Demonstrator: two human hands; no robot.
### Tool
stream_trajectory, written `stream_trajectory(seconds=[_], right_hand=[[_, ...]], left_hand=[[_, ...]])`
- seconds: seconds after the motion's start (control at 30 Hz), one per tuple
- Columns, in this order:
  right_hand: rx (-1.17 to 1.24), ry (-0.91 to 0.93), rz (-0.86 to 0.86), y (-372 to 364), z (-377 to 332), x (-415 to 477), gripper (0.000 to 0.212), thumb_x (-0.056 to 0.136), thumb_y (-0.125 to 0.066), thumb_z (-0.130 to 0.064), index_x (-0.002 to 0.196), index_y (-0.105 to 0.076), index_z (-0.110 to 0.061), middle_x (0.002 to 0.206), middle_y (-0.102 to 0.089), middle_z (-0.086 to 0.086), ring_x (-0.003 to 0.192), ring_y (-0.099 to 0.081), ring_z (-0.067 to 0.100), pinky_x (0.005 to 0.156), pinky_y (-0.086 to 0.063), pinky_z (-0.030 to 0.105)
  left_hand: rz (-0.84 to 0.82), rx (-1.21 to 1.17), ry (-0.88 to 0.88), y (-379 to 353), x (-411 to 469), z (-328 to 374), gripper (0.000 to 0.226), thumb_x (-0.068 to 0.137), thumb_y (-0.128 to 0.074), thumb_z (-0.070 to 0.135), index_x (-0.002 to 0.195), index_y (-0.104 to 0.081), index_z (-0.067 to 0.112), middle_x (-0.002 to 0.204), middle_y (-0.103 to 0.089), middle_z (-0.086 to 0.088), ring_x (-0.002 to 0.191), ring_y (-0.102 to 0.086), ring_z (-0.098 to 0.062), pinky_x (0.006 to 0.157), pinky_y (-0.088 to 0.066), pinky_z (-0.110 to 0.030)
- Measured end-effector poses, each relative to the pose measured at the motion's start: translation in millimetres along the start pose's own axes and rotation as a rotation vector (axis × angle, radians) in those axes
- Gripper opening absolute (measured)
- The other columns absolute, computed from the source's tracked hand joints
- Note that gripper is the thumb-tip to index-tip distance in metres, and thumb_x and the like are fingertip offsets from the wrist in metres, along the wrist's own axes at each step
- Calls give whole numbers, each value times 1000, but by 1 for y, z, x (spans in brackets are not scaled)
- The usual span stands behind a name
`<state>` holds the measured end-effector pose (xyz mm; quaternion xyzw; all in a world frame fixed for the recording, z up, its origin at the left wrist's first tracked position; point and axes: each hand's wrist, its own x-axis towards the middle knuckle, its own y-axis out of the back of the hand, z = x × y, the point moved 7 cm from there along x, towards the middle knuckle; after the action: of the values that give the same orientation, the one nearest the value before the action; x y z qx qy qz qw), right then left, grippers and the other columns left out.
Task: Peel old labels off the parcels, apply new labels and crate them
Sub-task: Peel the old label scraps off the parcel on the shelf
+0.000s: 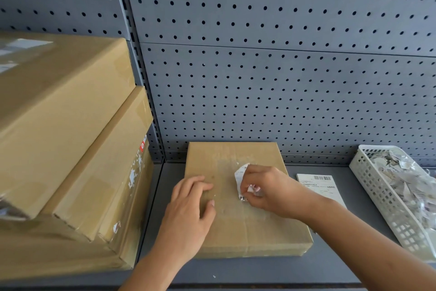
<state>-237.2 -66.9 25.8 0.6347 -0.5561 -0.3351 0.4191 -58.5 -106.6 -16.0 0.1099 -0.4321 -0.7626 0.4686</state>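
Parcel (236,227), lower centre of the frame, flat on the shelf (259,271), its long axis running away from me toward the top. My left hand (188,208) presses it down with flat fingers. My right hand (266,189) pinches the old label (241,172), crumpled and partly lifted on the parcel's right half. The scrap basket (368,187) lies at the far right, nearer my right hand, beyond the new label (323,187).

Soft even light; left boxes (59,137) perhaps blurred.
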Motion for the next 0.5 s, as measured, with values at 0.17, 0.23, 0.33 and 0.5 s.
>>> stream_trajectory(seconds=[0.17, 0.23, 0.33, 0.5], right_hand=[[-142, -1, -65, -1, -11, -4, 14, 90, -59, -27, 99, -70, -25, 107, -54, -13, 92, -56, 10, 81, -49, 27], [-196, -1, -63, -2, -15, -3, 18, 92, -56, -24, 103, -69, -23, 112, -55, -10, 95, -56, 13, 83, -49, 30], [-260, 13, -47, -5, -16, -2, 20, 92, -53, -21, 104, -70, -21, 111, -58, -6, 99, -56, 14, 82, -51, 30], [-478, 67, 1, -10, -25, -1, 8, 65, -73, -24, 69, -65, -23, 76, -57, -9, 69, -60, 12, 43, -41, 19]], left_hand=[[-1, 2, 5, 0, 0, -1, 30, 97, -50, 38, 127, -55, 35, 138, -35, 30, 136, -22, 8, 103, -24, -13], [-5, 4, 1, 0, 0, 0, 32, 96, -49, 39, 127, -55, 34, 138, -35, 30, 136, -21, 8, 104, -24, -13], [-2, 6, -1, 0, 1, 0, 32, 96, -49, 39, 127, -55, 34, 138, -35, 30, 136, -21, 9, 104, -24, -12], [8, 12, -10, 0, 0, -1, 31, 97, -52, 35, 127, -56, 33, 138, -36, 29, 135, -22, 8, 106, -23, -13]])
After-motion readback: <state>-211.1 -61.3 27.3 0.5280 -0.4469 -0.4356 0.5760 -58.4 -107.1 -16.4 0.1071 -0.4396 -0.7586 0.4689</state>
